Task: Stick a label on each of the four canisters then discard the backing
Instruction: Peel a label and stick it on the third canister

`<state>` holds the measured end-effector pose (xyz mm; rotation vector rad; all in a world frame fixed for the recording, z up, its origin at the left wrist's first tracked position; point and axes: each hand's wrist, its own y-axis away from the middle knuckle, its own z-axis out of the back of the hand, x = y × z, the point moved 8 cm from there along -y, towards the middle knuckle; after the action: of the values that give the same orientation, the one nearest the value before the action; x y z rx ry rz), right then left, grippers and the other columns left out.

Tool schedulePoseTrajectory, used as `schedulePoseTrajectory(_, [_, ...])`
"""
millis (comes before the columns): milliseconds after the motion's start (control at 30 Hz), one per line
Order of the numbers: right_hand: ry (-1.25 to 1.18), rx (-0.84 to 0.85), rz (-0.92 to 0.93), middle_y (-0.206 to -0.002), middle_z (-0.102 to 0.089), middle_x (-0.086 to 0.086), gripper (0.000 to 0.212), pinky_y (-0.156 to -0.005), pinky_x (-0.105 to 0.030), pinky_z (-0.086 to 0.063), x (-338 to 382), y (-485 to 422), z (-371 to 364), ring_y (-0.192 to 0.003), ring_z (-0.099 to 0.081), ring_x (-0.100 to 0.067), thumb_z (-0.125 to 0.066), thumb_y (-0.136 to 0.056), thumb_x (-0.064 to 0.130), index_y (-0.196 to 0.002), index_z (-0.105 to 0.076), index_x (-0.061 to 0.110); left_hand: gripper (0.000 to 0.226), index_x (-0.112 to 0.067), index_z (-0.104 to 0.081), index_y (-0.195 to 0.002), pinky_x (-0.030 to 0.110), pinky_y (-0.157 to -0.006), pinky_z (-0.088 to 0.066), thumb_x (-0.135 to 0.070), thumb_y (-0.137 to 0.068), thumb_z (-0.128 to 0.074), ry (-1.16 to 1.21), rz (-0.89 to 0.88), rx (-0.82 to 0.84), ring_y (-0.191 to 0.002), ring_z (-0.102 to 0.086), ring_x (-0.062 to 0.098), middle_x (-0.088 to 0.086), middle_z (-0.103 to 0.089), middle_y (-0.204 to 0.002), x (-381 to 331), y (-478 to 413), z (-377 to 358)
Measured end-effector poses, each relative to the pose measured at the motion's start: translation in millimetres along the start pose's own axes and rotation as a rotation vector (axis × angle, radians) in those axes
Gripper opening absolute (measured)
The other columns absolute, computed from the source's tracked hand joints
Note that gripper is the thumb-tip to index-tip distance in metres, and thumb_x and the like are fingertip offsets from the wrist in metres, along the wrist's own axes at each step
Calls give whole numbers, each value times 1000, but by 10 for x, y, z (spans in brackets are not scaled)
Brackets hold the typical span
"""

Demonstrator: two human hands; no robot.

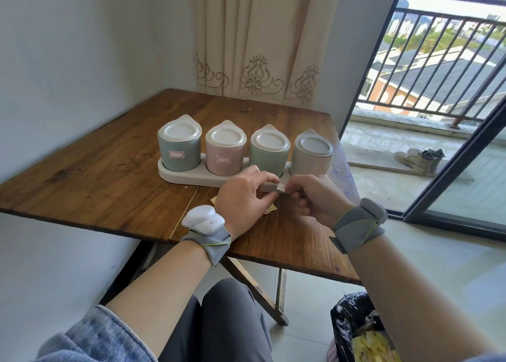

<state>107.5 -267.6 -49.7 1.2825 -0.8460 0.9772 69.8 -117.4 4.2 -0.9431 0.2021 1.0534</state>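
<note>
Label (281, 188) pinched between left hand (244, 194) and right hand (315, 197), just in front of the tray (175, 176). On the tray, the two left canisters are labelled; the green canister (269, 150) and grey canister (313, 153) are bare. Risk: the adhesive sticks to fingers or folds, so the label lands crooked.

No words or numbers can be read anywhere. The green canister (179, 145) on the far left has a small white label (176, 154) with a red edge, and the label is blank. The pink canister (225, 149) next to it has the same kind of label (222, 159), blank too. The two hands (243, 197) (312, 197) pinch a small white sticker (280, 188) between them, and no writing shows on it.
</note>
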Motion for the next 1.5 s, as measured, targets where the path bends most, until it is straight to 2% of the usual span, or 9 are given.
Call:
schedulePoseTrajectory(133, [-9,50,-35,-45,-45,1,23,-35,-17,-28,-50,0,-26,-34,-34,-10,-65,-69,7,-47,-62,13,14,-20,-75,-93,24,-54,-45,-26,-83,-68,23,3,1,-65,-54,8,-3,-56,-74,-14,7,-7])
schedulePoseTrajectory(267, [-62,11,-36,-50,-47,-1,8,-36,-18,-29,-65,3,20,-38,-36,-10,-61,-74,10,-68,-65,6,9,-21,-76,-88,12,-55,-39,-23,-82,-70,126,130,-42,-62,-51,2,-7,-53,-70,75,21,17])
schedulePoseTrajectory(433, [7,-57,165,-59,-50,-6,19,-41,-21,-34,114,58,69,-47,-43,-11,-70,-78,13,-90,-69,-1,16,-17,-75,-89,22,-59,-47,-30,-81,-70,296,283,-94,-67,-56,11,6,-63,-75,188,9,42])
schedulePoseTrajectory(533, [99,-37,257,-62,-51,-8,18,-47,-23,-37,199,108,14,-57,-46,-15,-71,-78,17,-90,-75,4,16,-17,-75,-90,26,-65,-51,-29,-83,-68,349,325,-104,-75,-61,17,7,-68,-81,218,5,35])
schedulePoseTrajectory(800, [186,-66,355,-58,-55,0,11,-53,-24,-40,289,183,-55,-60,-48,-13,-70,-81,20,-82,-76,10,18,-14,-75,-93,12,-62,-49,-27,-83,-68,358,340,-130,-76,-62,7,1,-71,-83,264,-2,57])
schedulePoseTrajectory(1000, [422,-209,527,-66,-61,7,12,-56,-18,-40,450,258,-84,-64,-51,-6,-64,-83,21,-75,-72,17,22,-12,-74,-99,2,-63,-44,-27,-85,-66,307,341,-177,-77,-61,5,1,-72,-88,285,3,91])
schedulePoseTrajectory(1200, [613,-252,638,-77,-61,4,11,-58,-16,-35,570,294,-105,-72,-51,-10,-60,-87,21,-81,-67,15,17,-16,-73,-100,14,-61,-42,-20,-85,-64,114,204,-244,-69,-53,6,-1,-61,-79,256,-160,327])
schedulePoseTrajectory(1333, [780,-308,698,-87,-58,1,14,-55,-7,-29,647,319,-164,-78,-48,-12,-57,-88,20,-87,-68,12,33,-20,-68,-110,20,-86,-35,-13,-79,-65,-151,-10,-133,-100,-46,17,-1,-61,-102,91,-379,368])
schedulePoseTrajectory(1500, [882,-357,687,-94,-59,-5,19,-66,-24,-35,684,309,-232,-85,-52,-18,-53,-90,20,-94,-69,10,58,-25,-49,-133,39,-107,-22,-16,-77,-61,-331,-59,205,-134,-30,18,-7,-48,-140,158,-512,138])
